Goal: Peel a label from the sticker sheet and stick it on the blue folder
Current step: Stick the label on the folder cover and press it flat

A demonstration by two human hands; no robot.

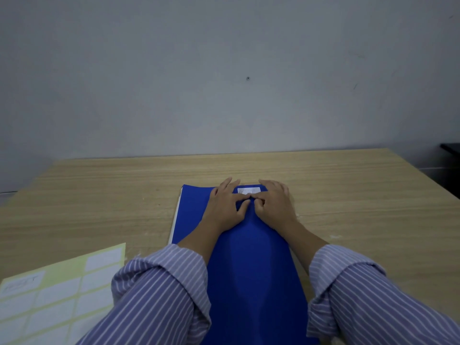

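The blue folder (249, 257) lies lengthwise on the wooden table in front of me. A small white label (249, 190) with faint writing sits flat on the folder near its far edge. My left hand (225, 206) and my right hand (272, 204) rest on the folder side by side, fingertips meeting on the label's near edge and pressing on it. Neither hand grips anything. The sticker sheet (49, 295), pale yellow backing with several white labels, lies at the lower left, apart from both hands.
The wooden table (348, 195) reaches to a grey wall at the back. A dark piece of furniture (450, 148) shows at the far right beyond the table's edge. My striped sleeves cover the folder's near corners.
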